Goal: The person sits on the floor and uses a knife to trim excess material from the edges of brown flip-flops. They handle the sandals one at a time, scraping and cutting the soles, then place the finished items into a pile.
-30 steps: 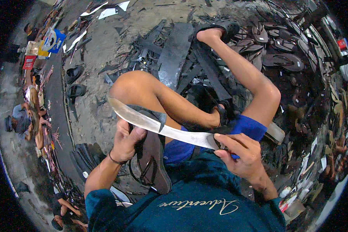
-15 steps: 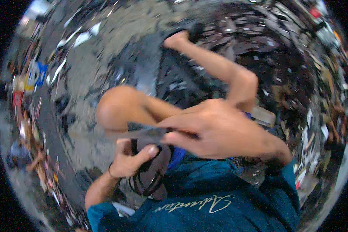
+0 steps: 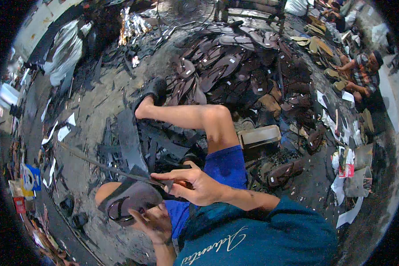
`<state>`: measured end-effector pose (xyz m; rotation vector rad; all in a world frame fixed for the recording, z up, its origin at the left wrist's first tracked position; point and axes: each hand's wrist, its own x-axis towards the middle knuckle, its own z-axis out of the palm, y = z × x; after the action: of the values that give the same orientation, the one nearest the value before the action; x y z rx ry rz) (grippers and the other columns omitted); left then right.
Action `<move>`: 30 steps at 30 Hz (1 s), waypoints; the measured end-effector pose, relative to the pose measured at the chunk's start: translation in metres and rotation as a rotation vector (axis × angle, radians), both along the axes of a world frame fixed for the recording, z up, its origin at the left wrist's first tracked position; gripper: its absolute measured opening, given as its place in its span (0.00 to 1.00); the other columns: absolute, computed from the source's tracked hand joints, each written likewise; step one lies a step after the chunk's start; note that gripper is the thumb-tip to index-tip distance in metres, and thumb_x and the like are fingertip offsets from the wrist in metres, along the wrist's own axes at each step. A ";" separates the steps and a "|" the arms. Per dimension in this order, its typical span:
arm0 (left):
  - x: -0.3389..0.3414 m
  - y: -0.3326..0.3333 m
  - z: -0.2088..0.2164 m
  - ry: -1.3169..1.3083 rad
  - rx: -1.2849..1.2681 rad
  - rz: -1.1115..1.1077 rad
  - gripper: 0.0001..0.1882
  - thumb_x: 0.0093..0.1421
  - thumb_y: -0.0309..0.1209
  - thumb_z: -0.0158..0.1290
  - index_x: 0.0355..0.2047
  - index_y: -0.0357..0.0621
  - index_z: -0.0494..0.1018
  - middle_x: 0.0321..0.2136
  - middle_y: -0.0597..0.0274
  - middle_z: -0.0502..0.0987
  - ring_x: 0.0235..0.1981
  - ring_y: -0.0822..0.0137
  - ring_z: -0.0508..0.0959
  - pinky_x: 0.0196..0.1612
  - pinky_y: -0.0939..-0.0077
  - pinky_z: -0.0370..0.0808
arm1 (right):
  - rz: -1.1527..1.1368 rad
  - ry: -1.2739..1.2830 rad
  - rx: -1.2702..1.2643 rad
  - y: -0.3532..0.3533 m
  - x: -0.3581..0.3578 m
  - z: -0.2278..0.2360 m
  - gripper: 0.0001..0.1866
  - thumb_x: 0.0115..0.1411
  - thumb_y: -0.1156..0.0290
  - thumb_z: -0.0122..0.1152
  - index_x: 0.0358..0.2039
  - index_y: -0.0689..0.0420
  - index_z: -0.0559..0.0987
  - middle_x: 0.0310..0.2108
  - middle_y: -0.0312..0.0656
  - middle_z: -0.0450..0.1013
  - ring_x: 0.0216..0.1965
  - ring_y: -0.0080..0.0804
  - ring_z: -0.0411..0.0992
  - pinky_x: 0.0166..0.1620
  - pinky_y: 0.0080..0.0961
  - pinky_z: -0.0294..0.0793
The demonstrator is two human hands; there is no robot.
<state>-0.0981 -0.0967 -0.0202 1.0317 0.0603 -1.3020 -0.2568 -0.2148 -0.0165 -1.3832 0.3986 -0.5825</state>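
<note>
My left hand (image 3: pixel 154 224) grips a dark brown sandal (image 3: pixel 139 198) with black straps, held tilted above my bent knee. Its thumb side lies against the sandal's lower edge. Closed in a pinch just right of the sandal, my right hand (image 3: pixel 198 186) holds a long thin dark strip (image 3: pixel 104 166). The strip runs past the sandal's upper edge and far out to the left. A small brown thing shows between the right fingers; I cannot make out what it is. A dark flat piece (image 3: pixel 138 172) sits at the sandal's top edge.
A large heap of dark sandals (image 3: pixel 226 62) covers the floor ahead. Black rubber sheets and scraps (image 3: pixel 127 137) lie by my foot. A pale-topped block (image 3: pixel 259 136) stands right of my knee. Another person (image 3: pixel 361 73) sits at the far right among lighter soles.
The view has shifted and sharpened, showing more floor ahead. The sandal has turned so its broad face shows. My right hand has moved off to the sandal's right, and the long strip now shows clearly.
</note>
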 end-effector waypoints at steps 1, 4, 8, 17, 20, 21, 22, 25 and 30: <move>-0.035 -0.010 0.012 0.062 -0.215 0.564 0.30 0.66 0.50 0.51 0.59 0.42 0.63 0.48 0.55 0.77 0.41 0.56 0.80 0.49 0.55 0.78 | -0.062 0.004 -0.143 0.001 -0.002 -0.003 0.23 0.66 0.71 0.57 0.62 0.55 0.71 0.35 0.37 0.77 0.31 0.20 0.72 0.35 0.20 0.72; -0.002 -0.019 -0.043 -0.549 -0.569 0.168 0.37 0.63 0.34 0.55 0.68 0.44 0.50 0.58 0.52 0.66 0.52 0.54 0.74 0.47 0.61 0.81 | -0.242 0.115 -0.470 0.002 -0.001 0.006 0.25 0.62 0.67 0.62 0.59 0.56 0.73 0.37 0.43 0.78 0.29 0.33 0.76 0.34 0.28 0.75; 0.000 -0.038 -0.006 -0.177 -0.385 0.336 0.19 0.66 0.40 0.53 0.54 0.47 0.69 0.44 0.64 0.77 0.43 0.67 0.79 0.44 0.71 0.80 | -0.480 0.216 -0.632 0.031 -0.014 -0.028 0.18 0.58 0.73 0.67 0.48 0.62 0.79 0.36 0.48 0.78 0.29 0.34 0.77 0.33 0.29 0.77; -0.015 -0.024 -0.022 0.027 -0.124 0.341 0.18 0.66 0.45 0.53 0.47 0.46 0.73 0.42 0.64 0.79 0.42 0.66 0.79 0.48 0.69 0.77 | -0.277 0.337 -0.238 0.014 -0.013 -0.012 0.15 0.60 0.72 0.65 0.46 0.61 0.79 0.29 0.48 0.79 0.26 0.30 0.77 0.32 0.25 0.76; -0.015 -0.025 -0.032 0.052 -0.076 0.429 0.17 0.66 0.44 0.52 0.48 0.48 0.73 0.43 0.63 0.79 0.41 0.64 0.80 0.47 0.68 0.78 | -0.220 0.379 -0.075 0.030 -0.038 -0.024 0.15 0.59 0.71 0.65 0.47 0.61 0.80 0.29 0.45 0.79 0.25 0.21 0.74 0.30 0.21 0.73; -0.016 -0.025 -0.029 0.049 -0.085 0.414 0.17 0.66 0.44 0.51 0.49 0.48 0.73 0.43 0.63 0.79 0.42 0.64 0.79 0.48 0.68 0.77 | -0.215 0.437 -0.131 0.036 -0.054 -0.027 0.15 0.59 0.71 0.66 0.47 0.60 0.80 0.29 0.45 0.79 0.25 0.22 0.74 0.30 0.21 0.73; -0.017 -0.025 -0.028 0.046 -0.094 0.397 0.17 0.66 0.44 0.51 0.49 0.49 0.73 0.44 0.63 0.78 0.43 0.64 0.79 0.49 0.67 0.77 | -0.209 0.494 -0.186 0.041 -0.067 -0.029 0.16 0.59 0.72 0.66 0.47 0.60 0.80 0.30 0.45 0.79 0.24 0.23 0.74 0.30 0.21 0.73; -0.028 -0.028 -0.013 -0.197 -0.018 0.422 0.21 0.66 0.50 0.50 0.47 0.48 0.73 0.40 0.64 0.77 0.38 0.69 0.78 0.41 0.71 0.77 | -0.238 0.509 -0.429 0.053 -0.098 -0.025 0.17 0.56 0.72 0.68 0.47 0.60 0.81 0.32 0.44 0.80 0.23 0.27 0.75 0.29 0.23 0.75; -0.021 -0.022 -0.028 -0.153 0.030 0.392 0.25 0.68 0.53 0.47 0.46 0.42 0.74 0.39 0.63 0.77 0.36 0.72 0.78 0.38 0.76 0.76 | -0.227 0.572 -0.533 0.058 -0.113 -0.022 0.17 0.54 0.72 0.70 0.45 0.60 0.82 0.34 0.46 0.80 0.27 0.34 0.78 0.31 0.27 0.78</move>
<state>-0.1194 -0.1187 -0.0477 1.0792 0.1587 -0.8673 -0.3700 -0.1568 -0.0389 -2.0391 0.9162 -0.4851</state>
